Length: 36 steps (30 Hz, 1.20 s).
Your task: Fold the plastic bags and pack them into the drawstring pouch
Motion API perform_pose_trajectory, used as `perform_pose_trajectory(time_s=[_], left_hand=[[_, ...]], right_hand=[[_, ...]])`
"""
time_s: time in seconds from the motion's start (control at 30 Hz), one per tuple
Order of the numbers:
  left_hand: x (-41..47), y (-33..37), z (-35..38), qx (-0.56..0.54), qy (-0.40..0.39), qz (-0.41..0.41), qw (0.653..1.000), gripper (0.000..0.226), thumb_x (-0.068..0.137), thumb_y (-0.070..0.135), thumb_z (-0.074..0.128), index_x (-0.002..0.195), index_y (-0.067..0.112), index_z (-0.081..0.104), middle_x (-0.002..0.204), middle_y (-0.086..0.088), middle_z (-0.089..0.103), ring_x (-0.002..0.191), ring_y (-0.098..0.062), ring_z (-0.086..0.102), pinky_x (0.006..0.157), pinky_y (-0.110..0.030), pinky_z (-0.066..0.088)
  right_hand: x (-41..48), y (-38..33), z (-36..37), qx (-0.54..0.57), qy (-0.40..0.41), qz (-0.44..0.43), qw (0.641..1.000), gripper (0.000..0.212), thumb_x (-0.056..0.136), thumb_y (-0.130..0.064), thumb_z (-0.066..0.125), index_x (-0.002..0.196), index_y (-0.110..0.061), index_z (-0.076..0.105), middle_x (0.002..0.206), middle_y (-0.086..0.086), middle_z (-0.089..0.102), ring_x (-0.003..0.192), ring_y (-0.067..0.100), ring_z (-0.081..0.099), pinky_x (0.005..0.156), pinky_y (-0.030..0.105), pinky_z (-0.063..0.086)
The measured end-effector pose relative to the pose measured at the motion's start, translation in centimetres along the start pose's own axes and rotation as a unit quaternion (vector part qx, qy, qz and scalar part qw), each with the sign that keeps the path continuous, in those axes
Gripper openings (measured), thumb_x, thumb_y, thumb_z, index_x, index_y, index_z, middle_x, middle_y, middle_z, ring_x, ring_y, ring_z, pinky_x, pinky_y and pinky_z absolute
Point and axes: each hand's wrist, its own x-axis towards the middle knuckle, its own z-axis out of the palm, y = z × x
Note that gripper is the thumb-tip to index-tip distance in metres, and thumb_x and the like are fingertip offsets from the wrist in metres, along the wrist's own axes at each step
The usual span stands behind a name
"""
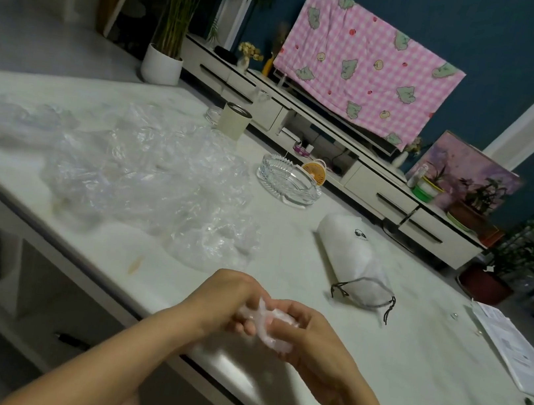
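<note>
Grips a small scrunched plastic bag [267, 317] in both hands, just above the near edge of the pale worktop [388, 376]. Left hand [227, 297] back-up, grip clamped on the bag's left end. Right hand [307, 340] close beside it, grip likewise clamped, fingers curled round the other end, with only a twisted white strip of plastic visible between them.

Beyond the hands and to the right, well apart from them, the drawstring pouch [354, 260]: white, plump, lying on its side on the worktop, a small dark mark near its far end, mouth turned toward the near edge and drawn in by a dark cord [362, 294].

To the left, a wide heap of clear bags [144, 177], crumpled and unfolded, spread across the middle of the worktop; farther left, a separate loose bunch [21, 120]. Near the heap's right side, a glass ashtray [288, 179]; at the far edge, a cream cup [234, 121]. At the right edge, a sheaf of printed papers [507, 346].

Past the worktop, a low white cabinet [381, 191] against a dark blue wall, with a pink checked cloth [366, 61] draped above it.
</note>
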Motion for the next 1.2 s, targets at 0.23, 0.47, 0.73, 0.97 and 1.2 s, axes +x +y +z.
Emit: perform_pose_trajectory(time_s=[0.23,0.47,0.73,0.97,1.2], left_hand=[[0.0,-0.6,-0.7,0.106,0.046,0.067,0.991,0.018,0.082,0.002,0.061,0.084,0.019,0.060,0.087,-0.002,0.061,0.057,-0.006,0.055,0.053,-0.013,0.044],[0.0,-0.1,-1.0,0.072,0.037,0.091,0.993,0.018,0.088,0.003,0.055,0.087,0.019,0.063,0.075,0.003,0.061,0.054,-0.006,0.052,0.050,-0.014,0.041],[0.1,-0.7,0.0,-0.152,-0.037,-0.082,0.984,0.013,0.086,-0.002,0.056,0.080,0.008,0.064,0.068,-0.008,0.061,0.054,-0.011,0.050,0.041,-0.015,0.034],[1.9,-2.2,1.2,-0.090,0.017,-0.164,0.982,0.009,0.089,0.004,0.052,0.084,0.009,0.058,0.071,-0.005,0.062,0.047,-0.009,0.045,0.038,-0.015,0.031],[6.3,-0.8,5.8,0.175,0.058,0.030,0.982,0.010,0.090,0.017,0.050,0.084,0.019,0.058,0.089,-0.002,0.062,0.076,-0.019,0.062,0.054,-0.022,0.043]], right_hand=[[-0.5,0.1,0.6,-0.048,0.017,-0.051,0.997,0.018,0.089,-0.024,0.064,0.095,-0.008,0.069,0.087,0.008,0.070,0.074,0.014,0.062,0.066,0.026,0.048],[-1.1,-0.4,0.1,-0.086,-0.033,-0.086,0.992,0.009,0.077,-0.012,0.072,0.079,-0.005,0.068,0.077,0.007,0.068,0.070,0.016,0.062,0.069,0.022,0.048],[-0.8,0.7,0.4,0.017,0.004,-0.176,0.984,0.028,0.053,-0.022,0.078,0.074,-0.005,0.073,0.114,-0.004,0.067,0.098,0.016,0.067,0.075,0.022,0.052],[0.6,2.4,-4.4,0.019,0.194,-0.196,0.961,0.016,0.071,0.009,0.074,0.076,-0.005,0.067,0.076,0.015,0.069,0.065,0.013,0.064,0.060,0.019,0.053],[2.3,3.8,-13.2,-0.032,0.377,-0.210,0.902,0.030,0.076,0.014,0.067,0.093,-0.009,0.056,0.082,0.012,0.062,0.065,0.017,0.059,0.056,0.007,0.048]])
